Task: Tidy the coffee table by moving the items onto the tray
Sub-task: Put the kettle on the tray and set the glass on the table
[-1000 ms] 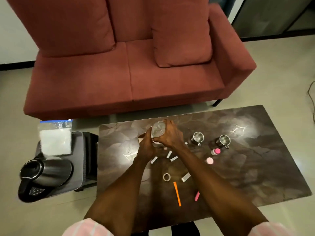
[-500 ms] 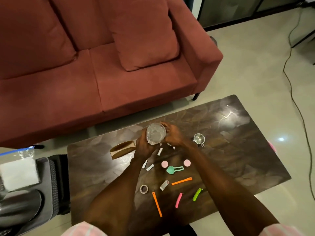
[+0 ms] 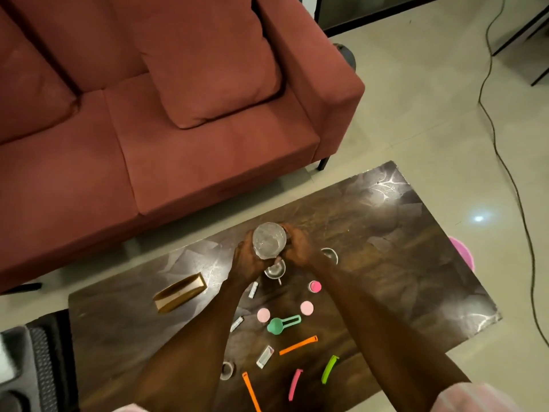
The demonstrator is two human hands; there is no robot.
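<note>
Above counter [image 3: 401, 263], far-centre: both hands clamped round one clear glass jar [image 3: 269, 240], held off the surface.
Left hand [image 3: 246, 260]: fingers curled on jar's left side.
Right hand [image 3: 298, 246]: fingers curled on jar's right side.
Beneath jar: steel cup [image 3: 274, 270], standing on counter.
Tray: not identifiable.
</note>
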